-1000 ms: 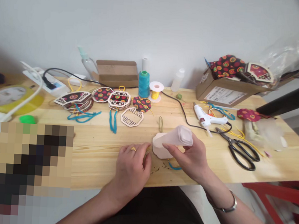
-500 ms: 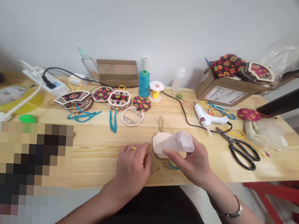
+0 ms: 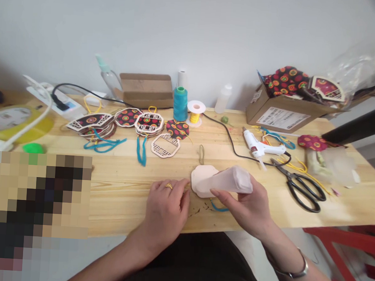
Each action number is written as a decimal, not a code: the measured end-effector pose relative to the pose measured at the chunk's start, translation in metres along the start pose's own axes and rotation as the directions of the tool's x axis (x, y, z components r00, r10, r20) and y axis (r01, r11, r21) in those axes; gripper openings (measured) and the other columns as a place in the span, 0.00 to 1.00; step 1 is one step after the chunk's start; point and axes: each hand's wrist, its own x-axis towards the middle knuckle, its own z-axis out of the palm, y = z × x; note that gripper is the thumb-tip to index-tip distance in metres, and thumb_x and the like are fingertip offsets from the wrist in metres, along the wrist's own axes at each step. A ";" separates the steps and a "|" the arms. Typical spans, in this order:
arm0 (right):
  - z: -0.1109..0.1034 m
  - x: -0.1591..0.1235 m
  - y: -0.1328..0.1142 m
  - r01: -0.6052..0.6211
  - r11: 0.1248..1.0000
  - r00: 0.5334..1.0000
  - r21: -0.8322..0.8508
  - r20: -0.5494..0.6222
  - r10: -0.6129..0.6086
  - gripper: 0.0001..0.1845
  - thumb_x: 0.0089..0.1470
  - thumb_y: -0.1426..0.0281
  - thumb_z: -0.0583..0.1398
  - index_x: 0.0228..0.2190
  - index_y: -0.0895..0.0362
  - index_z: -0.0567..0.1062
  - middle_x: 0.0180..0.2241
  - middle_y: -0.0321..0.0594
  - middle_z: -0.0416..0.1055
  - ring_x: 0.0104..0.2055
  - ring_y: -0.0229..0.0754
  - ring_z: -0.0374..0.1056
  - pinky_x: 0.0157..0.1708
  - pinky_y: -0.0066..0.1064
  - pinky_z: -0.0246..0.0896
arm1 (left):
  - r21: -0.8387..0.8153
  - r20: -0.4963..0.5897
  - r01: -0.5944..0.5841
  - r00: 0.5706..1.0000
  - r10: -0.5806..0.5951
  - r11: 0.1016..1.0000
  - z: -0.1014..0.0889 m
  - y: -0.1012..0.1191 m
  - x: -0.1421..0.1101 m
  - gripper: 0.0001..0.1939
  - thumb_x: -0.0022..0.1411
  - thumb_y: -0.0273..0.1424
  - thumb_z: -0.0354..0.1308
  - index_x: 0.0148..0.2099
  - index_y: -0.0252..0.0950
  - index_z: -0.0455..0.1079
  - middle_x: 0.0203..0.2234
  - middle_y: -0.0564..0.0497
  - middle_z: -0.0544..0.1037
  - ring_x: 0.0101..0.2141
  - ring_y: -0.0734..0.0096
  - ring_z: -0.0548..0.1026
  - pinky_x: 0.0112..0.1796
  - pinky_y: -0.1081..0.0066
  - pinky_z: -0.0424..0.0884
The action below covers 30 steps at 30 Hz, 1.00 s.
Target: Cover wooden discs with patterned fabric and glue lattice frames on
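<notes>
A pale octagonal plaque (image 3: 201,171) lies flat near the table's front, with an olive loop (image 3: 201,154) at its top and a blue cord (image 3: 219,207) below. My left hand (image 3: 167,203) rests on the table, fingers loosely bent and thumb apart, its fingertips at the plaque's left edge. In my right hand (image 3: 250,208) is a translucent pale plastic bottle (image 3: 232,181), tilted over the plaque with its base toward me. The bottle covers part of the plaque, and whether its far end touches the plaque is unclear.
Black-handled scissors (image 3: 302,188) and a white glue gun (image 3: 263,147) with a black cord lie to the right. Behind stand blue thread (image 3: 181,104), a yellow spool (image 3: 195,113) and a carton (image 3: 278,114) of fabric pieces. Patterned pendants (image 3: 149,124) and an openwork frame (image 3: 165,146) are left.
My right hand has shifted right and slightly down, carrying the tilted bottle along over the plaque. My left hand and the plaque have stayed in place.
</notes>
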 end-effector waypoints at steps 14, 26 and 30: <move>-0.005 -0.003 -0.006 0.016 0.999 0.999 -0.030 0.042 -0.014 0.11 0.47 0.66 0.66 0.34 0.53 0.72 0.30 0.37 0.75 0.30 0.41 0.71 0.29 0.30 0.68 | -0.051 0.052 -0.070 0.996 0.072 0.996 -0.003 -0.001 0.001 0.06 0.61 0.21 0.54 0.37 0.36 0.70 0.24 0.52 0.74 0.28 0.65 0.71 0.33 0.64 0.61; -0.012 -0.010 -0.009 -0.015 0.997 0.996 -0.074 0.090 0.022 0.12 0.47 0.65 0.66 0.34 0.55 0.73 0.28 0.36 0.74 0.27 0.37 0.69 0.26 0.27 0.66 | -0.068 0.070 -0.134 0.988 0.139 0.989 -0.002 -0.002 0.000 0.07 0.61 0.22 0.54 0.36 0.34 0.73 0.26 0.50 0.77 0.29 0.64 0.71 0.35 0.62 0.61; -0.013 -0.011 -0.010 -0.034 0.997 0.995 -0.066 0.091 0.040 0.12 0.47 0.65 0.66 0.34 0.55 0.73 0.28 0.35 0.74 0.27 0.37 0.69 0.26 0.27 0.65 | -0.065 0.061 -0.153 0.986 0.157 0.986 -0.002 -0.002 0.000 0.07 0.61 0.22 0.54 0.37 0.34 0.73 0.26 0.50 0.77 0.29 0.64 0.71 0.35 0.62 0.61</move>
